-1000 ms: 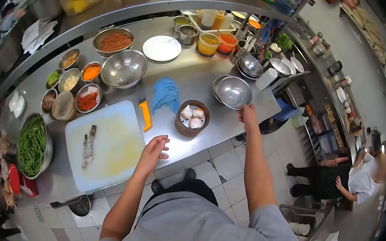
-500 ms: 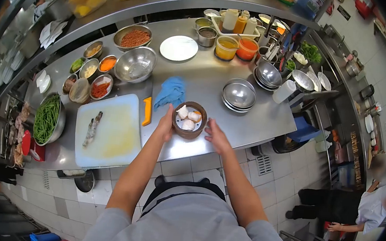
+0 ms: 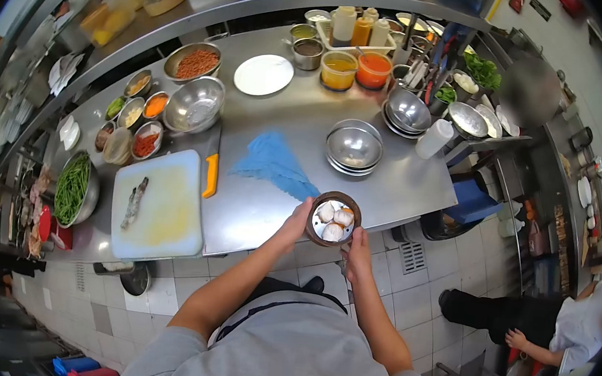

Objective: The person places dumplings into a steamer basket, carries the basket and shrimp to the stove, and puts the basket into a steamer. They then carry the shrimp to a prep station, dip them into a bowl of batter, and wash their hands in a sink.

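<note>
Just below frame centre, the left hand (image 3: 298,225) and right hand (image 3: 360,257) grasp a round basket (image 3: 337,195), seemingly a carrying step calling for level support

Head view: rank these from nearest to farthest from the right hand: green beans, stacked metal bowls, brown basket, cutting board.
1. Brown basket: against the right hand.
2. Stacked metal bowls: on the counter, beyond the basket.
3. Cutting board: off to the left.
4. Green beans: farthest left, past the board.
</note>
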A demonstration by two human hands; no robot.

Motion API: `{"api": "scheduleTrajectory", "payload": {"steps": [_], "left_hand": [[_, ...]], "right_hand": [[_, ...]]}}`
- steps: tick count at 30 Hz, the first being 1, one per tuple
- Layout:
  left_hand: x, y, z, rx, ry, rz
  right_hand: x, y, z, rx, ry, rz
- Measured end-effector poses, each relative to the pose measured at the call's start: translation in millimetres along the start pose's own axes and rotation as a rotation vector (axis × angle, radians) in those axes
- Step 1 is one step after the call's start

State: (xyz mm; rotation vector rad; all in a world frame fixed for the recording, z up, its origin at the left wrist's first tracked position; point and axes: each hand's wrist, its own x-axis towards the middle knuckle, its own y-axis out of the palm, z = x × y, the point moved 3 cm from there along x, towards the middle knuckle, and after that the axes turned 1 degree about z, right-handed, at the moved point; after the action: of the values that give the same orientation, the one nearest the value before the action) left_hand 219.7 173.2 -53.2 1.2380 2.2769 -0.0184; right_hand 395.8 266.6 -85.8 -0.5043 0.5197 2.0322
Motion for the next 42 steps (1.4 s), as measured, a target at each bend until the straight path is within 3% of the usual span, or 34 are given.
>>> {"api": "scheduleTrajectory", "payload": {"steps": [3, 4, 7, 9, 10, 11, 12, 18, 19, 20, 22, 24, 25, 27, 29, 32, 35, 39, 41, 42], "left_hand": [[16.4, -6.6, 8.7, 0.002, 0.008, 0.09], [13.2, -11.9, 4.4, 0.007, -0.085, 0.072], [27.2, -25.9, -1.8, 0.133, -0.09, 0.035], [22.6, -11.8, -18.4, 0.155, -0.056, 0.051], [23.9, -7.6, -19.8, 0.239, 0.102, 0.02], [41.5, -15.2, -3.4, 0.287, 0.123, 0.043], [30.8, -7.4, -6.0, 0.154, 0.003, -0.032], [22.1, -12.9, 4.8, 0.188, 0.041, 0.169], [13.1, -13.3, -5.0, 0.228, -0.036, 0.172], [19.9, -17.9, -6.8, 0.287, -0.014, 0.211], [41.8, -34.9, -6.8, 0.349, 0.002, 0.27], [63.6, -37.3, -6.5, 0.541, 0.37, 0.362], [54.4, -32.8, -12.4, 0.542, 0.364, 0.383], [31.2, -27.3, -31.7, 1.552, 0.727, 0.229], [33.1, -38.4, -31.5, 1.511, 0.721, 0.209], [46.8, -75.1, -32.6, 1.489, 0.805, -0.031], [68.2, -124.7, -27.4, 1.279, 0.811, 0.016], [24.7, -180.0, -44.0, 0.952, 0.716, 0.04], [-1.1, -223.5, -50.4, 0.955, 0.735, -0.072], [-17.3, -244.8, -54.2, 0.935, 0.845, -0.165]], "right_hand": [[-2.9, 1.2, -3.3, 0.275, -0.006, 0.091], [5.5, -1.8, -13.0, 0.333, 0.008, 0.066], [32.0, -10.5, -42.0, 0.574, 0.084, 0.067], [35.3, -8.1, -37.7, 0.533, 0.157, -0.075], [46.9, -7.3, -47.4, 0.554, 0.162, 0.031], [56.9, -5.6, -59.7, 0.575, 0.159, 0.137], [54.9, 1.6, -59.4, 0.618, 0.101, 0.152], [16.4, 15.2, -44.5, 0.812, 0.078, 0.095], [7.3, 15.9, -39.4, 0.819, 0.096, 0.072], [6.9, 17.3, -41.4, 0.933, 0.018, 0.118], [-20.3, 21.5, -21.4, 0.948, 0.089, -0.003], [-44.2, 29.0, -5.5, 0.992, 0.107, -0.031], [-42.3, 32.4, -8.6, 1.032, 0.066, -0.004], [-50.8, 34.3, -13.6, 1.07, 0.018, 0.011], [-64.5, 35.3, -10.1, 1.101, -0.036, 0.042], [-82.3, 31.3, -16.5, 1.107, -0.084, -0.018], [-96.1, 25.9, -27.1, 1.119, -0.1, -0.068], [-101.8, 22.3, -51.2, 1.147, -0.103, -0.085], [-89.3, 17.1, -71.1, 1.161, -0.144, -0.019], [-92.0, 18.4, -72.0, 1.091, -0.164, -0.017]]}}
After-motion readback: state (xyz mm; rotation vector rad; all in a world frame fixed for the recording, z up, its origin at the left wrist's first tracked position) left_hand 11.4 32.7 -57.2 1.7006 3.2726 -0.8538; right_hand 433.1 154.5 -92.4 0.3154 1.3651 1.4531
